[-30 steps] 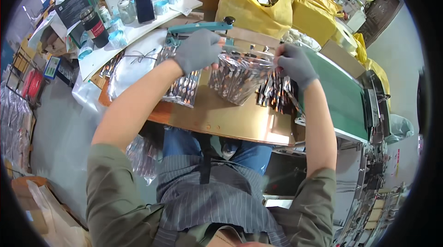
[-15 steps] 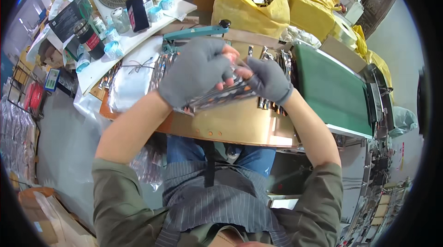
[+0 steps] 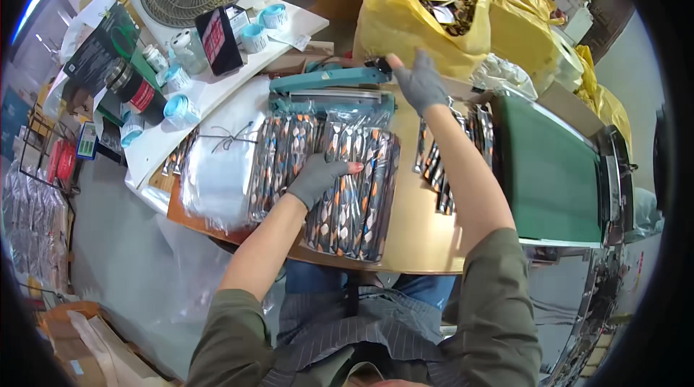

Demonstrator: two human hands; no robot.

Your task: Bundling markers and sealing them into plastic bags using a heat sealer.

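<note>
A clear plastic bag [image 3: 359, 224] packed with slim dark sticks in an orange and white pattern lies on the table, its far end at a teal hand-lever bag sealer [image 3: 325, 81]. My left hand [image 3: 316, 179], in a grey fingerless glove, grips the bag's left side, thumb across its top; the other fingers are mostly hidden. At the right end of the raised sealer arm, my gloved right hand [image 3: 421, 83] is open, thumb beside the black knob [image 3: 378, 65]. Whether it touches the knob I cannot tell. Another filled bag [image 3: 278, 145] lies to the left.
Loose patterned sticks [image 3: 442, 188] lie right of the bag, beside a green conveyor belt [image 3: 553, 177]. Flat clear bags [image 3: 217, 177] are stacked at left. A white shelf [image 3: 303, 22] holds a fan, phone, flask and jars. Behind stands a yellow sack [image 3: 390, 22] of scraps.
Both hands were together above the table, holding the filled bag. It now lies flat at the sealer; my left hand stays on it, and my right hand has moved away to the lever's knob.
</note>
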